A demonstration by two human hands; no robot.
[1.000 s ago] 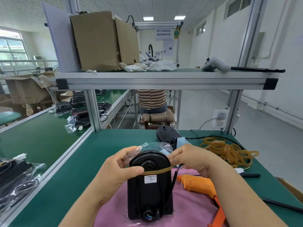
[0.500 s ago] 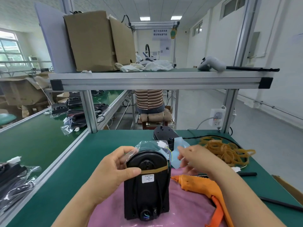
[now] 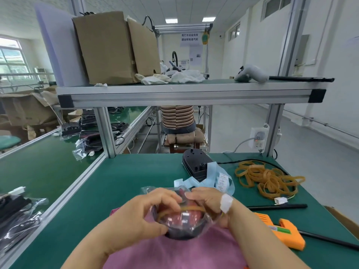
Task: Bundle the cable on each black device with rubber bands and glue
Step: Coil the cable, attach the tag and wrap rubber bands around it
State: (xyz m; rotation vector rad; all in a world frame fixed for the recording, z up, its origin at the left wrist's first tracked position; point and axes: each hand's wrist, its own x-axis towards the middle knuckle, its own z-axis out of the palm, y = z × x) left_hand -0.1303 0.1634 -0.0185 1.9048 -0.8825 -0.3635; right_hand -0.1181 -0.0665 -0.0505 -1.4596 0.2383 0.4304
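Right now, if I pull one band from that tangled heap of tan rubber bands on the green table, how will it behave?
The heap of tan rubber bands looks floppy: loops lie slack and flat on the green table. They overlap and interlock, so one will probably drag others along. Being thin strips, they are likely very light.

Bench [image 3: 126,181] open leftward — rubber bands [image 3: 268,177], glue gun [image 3: 281,232] block right.

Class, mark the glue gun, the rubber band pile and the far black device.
glue gun [image 3: 291,240]: head view, orange body.
rubber band pile [image 3: 268,177]: head view, tangled middle.
far black device [image 3: 194,162]: head view, top face.
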